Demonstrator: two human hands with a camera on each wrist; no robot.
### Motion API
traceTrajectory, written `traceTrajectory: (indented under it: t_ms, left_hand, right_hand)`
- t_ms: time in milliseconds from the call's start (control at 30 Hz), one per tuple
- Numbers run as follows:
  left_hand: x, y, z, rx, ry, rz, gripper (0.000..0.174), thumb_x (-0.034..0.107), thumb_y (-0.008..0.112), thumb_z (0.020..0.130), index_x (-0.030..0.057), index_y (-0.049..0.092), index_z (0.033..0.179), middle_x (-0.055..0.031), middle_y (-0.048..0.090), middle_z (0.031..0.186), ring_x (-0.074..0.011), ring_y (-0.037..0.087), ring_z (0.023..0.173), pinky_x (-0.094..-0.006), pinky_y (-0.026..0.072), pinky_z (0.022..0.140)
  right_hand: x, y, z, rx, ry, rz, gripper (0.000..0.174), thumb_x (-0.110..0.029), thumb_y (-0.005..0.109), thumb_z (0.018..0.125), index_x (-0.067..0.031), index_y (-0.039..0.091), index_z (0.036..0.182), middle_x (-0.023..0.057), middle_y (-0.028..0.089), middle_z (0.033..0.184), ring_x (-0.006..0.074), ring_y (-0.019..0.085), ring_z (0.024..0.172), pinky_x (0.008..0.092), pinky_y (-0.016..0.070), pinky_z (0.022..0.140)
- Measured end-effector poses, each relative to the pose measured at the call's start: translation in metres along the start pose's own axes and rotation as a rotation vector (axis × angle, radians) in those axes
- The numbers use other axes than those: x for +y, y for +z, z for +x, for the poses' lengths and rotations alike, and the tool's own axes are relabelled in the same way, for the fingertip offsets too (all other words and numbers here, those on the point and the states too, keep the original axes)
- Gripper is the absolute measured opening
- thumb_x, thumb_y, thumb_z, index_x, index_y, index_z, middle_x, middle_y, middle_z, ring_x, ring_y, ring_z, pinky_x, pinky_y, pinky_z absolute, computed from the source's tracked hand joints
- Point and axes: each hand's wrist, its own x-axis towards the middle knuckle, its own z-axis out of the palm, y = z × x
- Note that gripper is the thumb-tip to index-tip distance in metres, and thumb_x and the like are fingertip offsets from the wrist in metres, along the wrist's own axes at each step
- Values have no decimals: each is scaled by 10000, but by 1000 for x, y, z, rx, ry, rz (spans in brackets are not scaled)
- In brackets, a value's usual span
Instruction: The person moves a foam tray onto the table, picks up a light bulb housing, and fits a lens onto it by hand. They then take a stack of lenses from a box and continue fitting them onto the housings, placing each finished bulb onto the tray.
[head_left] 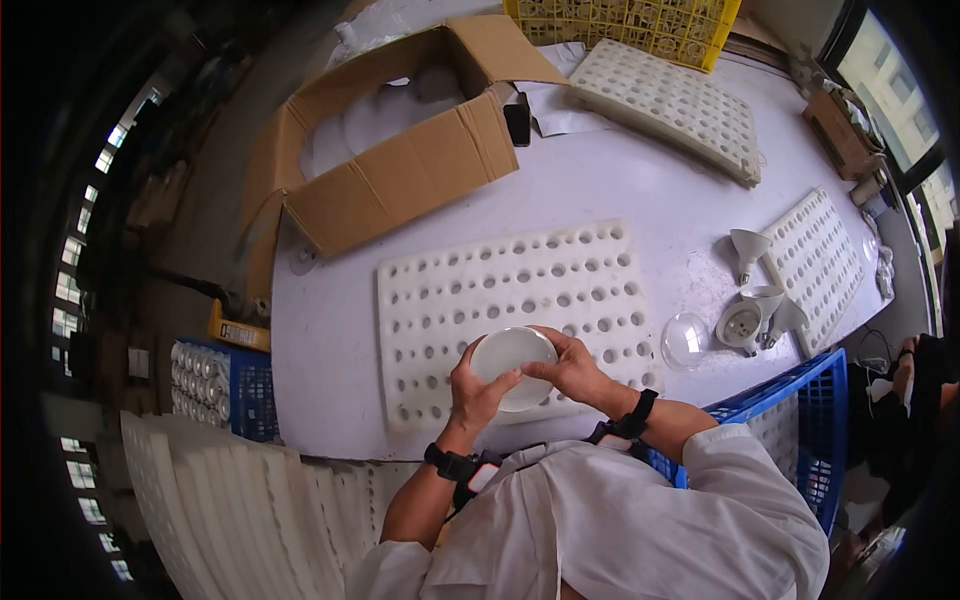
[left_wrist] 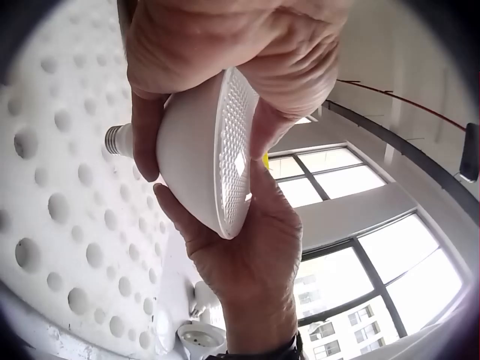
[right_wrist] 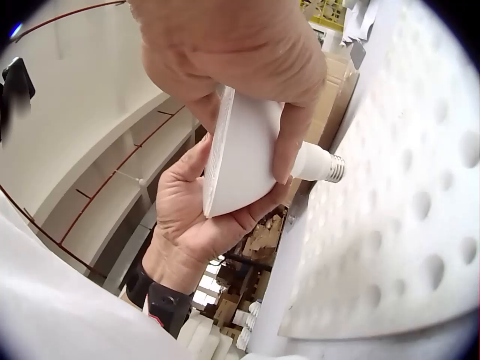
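Observation:
Both hands grip a white reflector light bulb (head_left: 512,350) in front of the torso, its dimpled lens facing up in the head view. The left hand (head_left: 474,396) holds the left side of the rim and the right hand (head_left: 580,372) the right side. Both thumbs lie on the lens, while fingers curl round the white cone, as the wrist views show. The bulb's metal screw base (left_wrist: 112,140) points toward a white foam tray (head_left: 470,290) with rows of round holes, which lies under the hands.
Right of the tray lie a clear round lens cover (head_left: 686,340) and several bulb housings (head_left: 742,325), beside another foam tray (head_left: 815,265). An open cardboard box (head_left: 410,185) stands at the back left. Stacked foam boards (head_left: 670,105) and a yellow crate (head_left: 650,35) are at the back.

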Motion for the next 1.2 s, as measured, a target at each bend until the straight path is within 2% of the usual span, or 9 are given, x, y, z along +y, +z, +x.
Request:
traceTrajectory:
  t_ms: [300,333,433,500,667,800,900,1067,1200]
  left_hand:
    - [1,-54,32,14,24,-121,513,83,711,725,-22,499,1179,-104,597,1074,-185,582,970,-318,476,860]
    - [10,-69,39,93,26,-222,496,59,695,735,-14,499,1184,-101,591,1087,-191,577,982,-326,476,866]
    - [21,-135,58,315,-18,-443,458,-6,643,767,9,497,1200,-99,576,1118,-218,562,1025,-357,472,896]
    - [19,-177,75,408,58,-454,438,45,636,795,-15,482,1201,-117,579,1098,-264,582,1016,-390,498,887]
    - [-2,-223,109,431,-6,-503,443,106,618,825,-23,463,1220,-134,563,1128,-300,576,1023,-452,510,855]
    - [-10,-227,120,371,-58,-504,436,146,597,846,-17,458,1226,-148,545,1158,-323,568,1029,-496,519,812]
    - [-1,-220,120,357,-103,-600,421,50,612,817,-43,478,1204,-138,562,1135,-271,559,1050,-387,475,905]
    - [-17,-236,125,365,-82,-580,417,66,610,824,-34,480,1206,-133,565,1123,-273,565,1042,-385,483,890]
    - [-32,-238,128,412,-117,-453,475,166,619,835,8,443,1246,-148,540,1157,-317,562,1034,-461,544,771]
  right_hand:
    - [-6,27,30,22,48,117,529,-128,653,842,-18,435,1311,99,613,1106,158,586,990,309,494,836]
    - [-1,29,27,168,-28,-26,429,-128,623,867,-2,486,1253,103,635,1041,168,620,935,310,507,817]
    - [26,-6,7,155,-69,-121,317,-116,589,890,11,542,1177,93,653,944,166,645,858,296,514,804]
    - [48,-18,-8,338,-51,43,249,-100,555,907,14,572,1128,80,656,874,149,651,798,296,519,790]
    - [52,-17,-45,616,44,-49,273,-177,531,927,8,576,1123,58,645,817,132,634,742,272,519,728]
    - [67,-31,-70,605,-22,-163,258,-156,505,936,20,582,1107,40,628,703,119,623,688,265,511,707]
    - [63,-37,-81,703,-26,-279,256,-147,497,937,26,578,1107,47,633,702,118,621,668,260,507,704]
    - [55,-55,-89,697,5,-358,294,-103,558,892,21,552,1159,96,653,955,130,607,899,261,495,761]
    - [51,-64,-86,658,19,-410,306,-111,566,888,16,548,1166,100,654,949,138,609,903,273,493,787]
